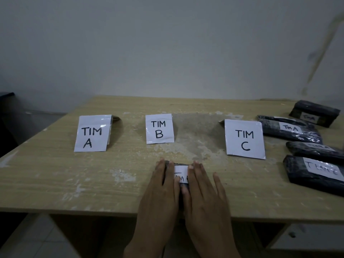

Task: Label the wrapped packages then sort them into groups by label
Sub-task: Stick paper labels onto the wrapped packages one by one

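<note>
Both left hand and right hand press straight-fingered on a black plastic-wrapped package and its white paper label.

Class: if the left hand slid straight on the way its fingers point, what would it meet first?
Probably the TIM B card; only bare table shows between it and the left hand.

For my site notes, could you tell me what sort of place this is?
Probably a plain workroom used for sorting: a worn pale wood-laminate table against a bare white wall, white paper signs reading TIM A, TIM B and TIM C, and black plastic-wrapped labelled packages lying at its right.
</note>
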